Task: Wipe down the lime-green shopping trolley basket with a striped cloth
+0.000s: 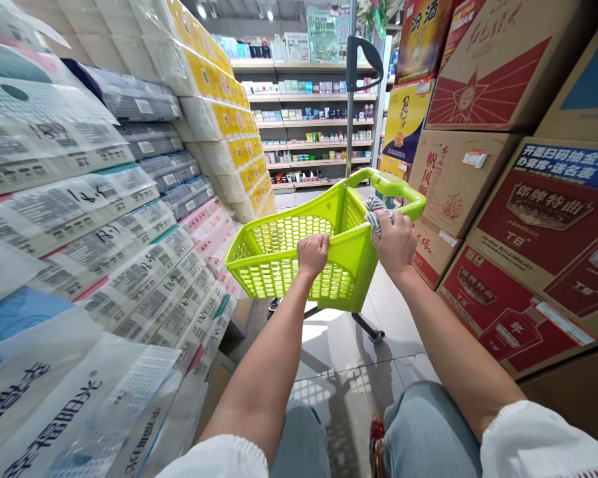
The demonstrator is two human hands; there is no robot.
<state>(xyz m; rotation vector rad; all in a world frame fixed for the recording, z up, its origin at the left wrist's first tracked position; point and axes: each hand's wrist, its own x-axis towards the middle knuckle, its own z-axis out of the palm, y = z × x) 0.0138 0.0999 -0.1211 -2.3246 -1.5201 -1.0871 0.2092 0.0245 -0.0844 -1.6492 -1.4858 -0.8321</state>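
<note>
The left hand (313, 253), clenched on the near rim of the green basket (279, 279), steadies it, so the right hand (393, 242), gripping a striped cloth (376, 211), should press flat along the right rim.

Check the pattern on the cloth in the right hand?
Dark-and-white stripes on the cloth, bunched in the right hand at the basket rim. Head view.

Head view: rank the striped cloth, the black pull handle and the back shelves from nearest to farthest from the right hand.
1. Striped cloth: held in the right hand, at the green basket's right corner.
2. Black pull handle: up on its pole, beyond the basket.
3. Back shelves: at the aisle's far end, behind the handle.
</note>
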